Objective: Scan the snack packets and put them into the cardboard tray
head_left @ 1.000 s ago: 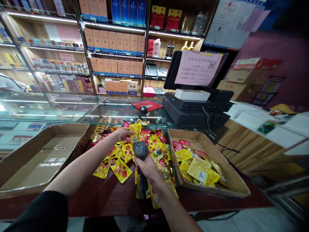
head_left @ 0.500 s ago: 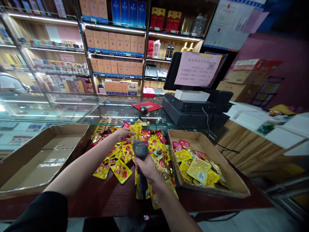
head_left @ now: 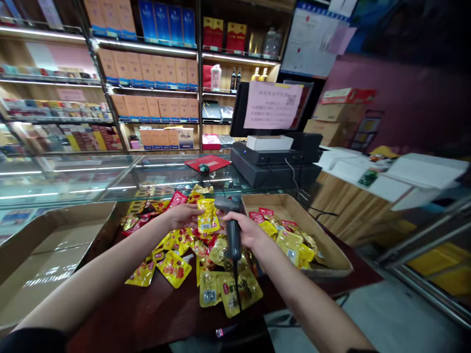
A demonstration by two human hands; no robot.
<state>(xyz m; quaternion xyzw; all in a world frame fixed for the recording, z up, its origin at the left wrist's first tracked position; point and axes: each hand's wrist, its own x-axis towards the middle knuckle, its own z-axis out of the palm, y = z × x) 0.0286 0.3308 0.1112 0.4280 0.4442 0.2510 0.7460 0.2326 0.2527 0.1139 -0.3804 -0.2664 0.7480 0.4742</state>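
Note:
My left hand (head_left: 185, 215) grips a yellow snack packet (head_left: 208, 216) by its left edge, with the barcode side facing me. In my right hand (head_left: 247, 229) is a dark barcode scanner (head_left: 232, 235), held upright by its handle with its cord hanging down. The scanner's head points left and sits close beside the packet's upper right. Below both hands lies a loose heap of yellow and red snack packets (head_left: 174, 268) on the dark red table (head_left: 147, 316). My right fingertips are partly hidden behind the scanner.
An open cardboard tray (head_left: 333, 255) holding several packets stands on the right. Another cardboard tray (head_left: 97, 215) is on the left. Behind are a glass counter (head_left: 121, 171), a mouse (head_left: 203, 168) on a red mat and a monitor (head_left: 239, 110) above a black till (head_left: 272, 169).
My right hand has raised the scanner and turned its head left, beside the yellow packet. The packet, still in my left hand, has come slightly lower. The whole view has swung to the right.

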